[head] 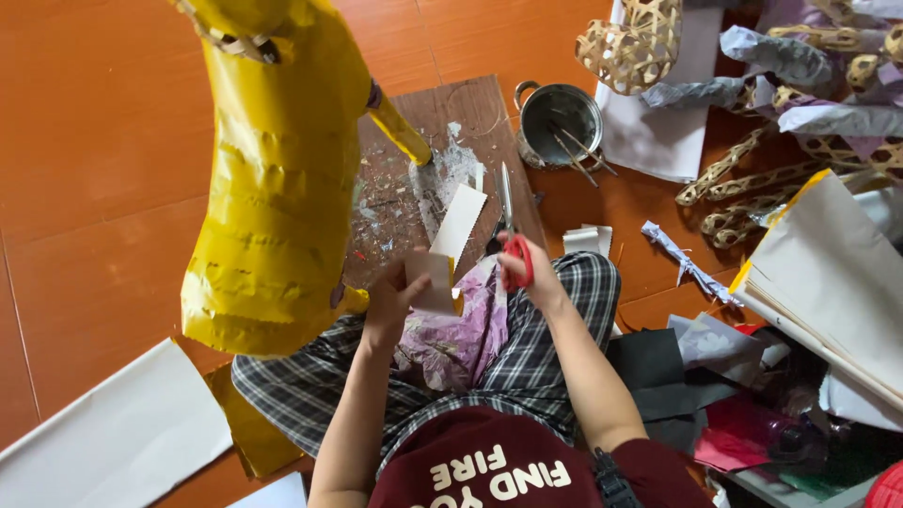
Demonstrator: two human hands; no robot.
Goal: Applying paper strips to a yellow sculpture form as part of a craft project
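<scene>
My left hand [393,293] holds a white strip of paper [450,243] that sticks up and away from me. Red-handled scissors [510,226] are gripped in my right hand [530,273], blades pointing away just right of the strip. I sit cross-legged in plaid trousers [555,329] with crumpled purple paper [456,339] in my lap. A large yellow paper-covered figure [273,179] stands close on my left.
A brown board [451,122] littered with scraps lies ahead on the orange floor. Behind it sits a metal pot [561,120] with sticks. Woven bamboo frames [632,42], grey paper and stacked sheets [837,282] crowd the right. White sheets [113,433] lie at lower left.
</scene>
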